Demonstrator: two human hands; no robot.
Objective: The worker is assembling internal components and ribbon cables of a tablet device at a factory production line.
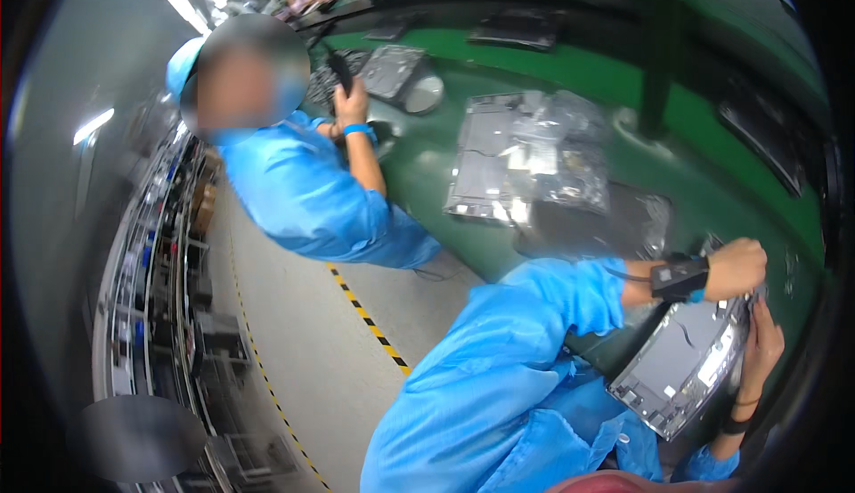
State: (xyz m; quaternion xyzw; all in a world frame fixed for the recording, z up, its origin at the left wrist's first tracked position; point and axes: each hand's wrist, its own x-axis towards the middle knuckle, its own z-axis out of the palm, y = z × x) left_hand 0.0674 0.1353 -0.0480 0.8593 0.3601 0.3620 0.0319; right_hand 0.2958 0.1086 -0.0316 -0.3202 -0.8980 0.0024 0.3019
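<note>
A flat grey panel with shiny edges and a thin dark cable (681, 350), like a laptop housing, lies tilted in front of me at the lower right. My left hand (737, 268) is curled closed at its far corner; whatever its fingers pinch is hidden. A black device (679, 277) is strapped round that wrist. Along the panel's right edge, my right hand (764, 343) grips near the same corner, its fingers close together and partly hidden. Both forearms are in blue sleeves.
Similar grey panels (481, 154) lie on the green table (427, 150), partly under clear plastic bags (565, 128). A dark panel (623, 217) sits nearer me. At the left, a co-worker in blue (303, 190) holds a dark object (340, 70). A green post (655, 57) rises from the table.
</note>
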